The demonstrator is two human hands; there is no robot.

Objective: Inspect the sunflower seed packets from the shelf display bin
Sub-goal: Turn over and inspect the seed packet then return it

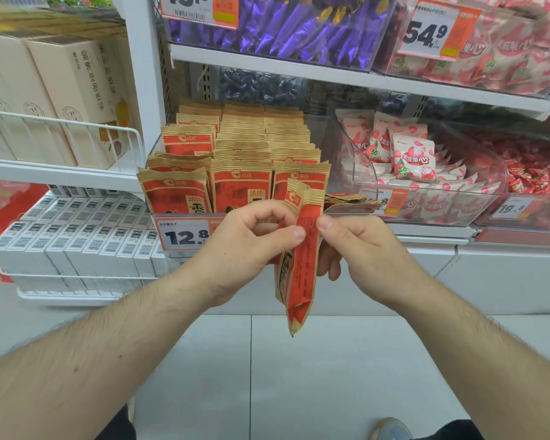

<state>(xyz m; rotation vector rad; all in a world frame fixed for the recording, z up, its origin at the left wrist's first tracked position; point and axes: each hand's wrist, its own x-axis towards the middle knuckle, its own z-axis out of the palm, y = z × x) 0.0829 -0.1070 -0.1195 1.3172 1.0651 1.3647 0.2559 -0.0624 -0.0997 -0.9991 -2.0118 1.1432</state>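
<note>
A red and tan sunflower seed packet point(302, 265) hangs edge-on in front of the shelf, held between both hands. My left hand point(251, 249) pinches its left side with thumb and curled fingers. My right hand point(359, 249) pinches its right side, thumb on the front and fingers behind. A second packet seems to sit behind it, partly hidden. Behind the hands, the clear display bin point(318, 122) holds three rows of several upright matching packets point(242, 160). A 12.8 price tag point(185, 236) sits on its front.
A clear bin of pink and white candy packs point(410, 154) stands to the right, red wrapped sweets point(540, 173) beyond it. Purple packs point(283, 27) fill the shelf above. Beige boxes point(61, 90) and white boxes point(77, 242) sit in wire racks at left. White tiled floor point(299, 376) below.
</note>
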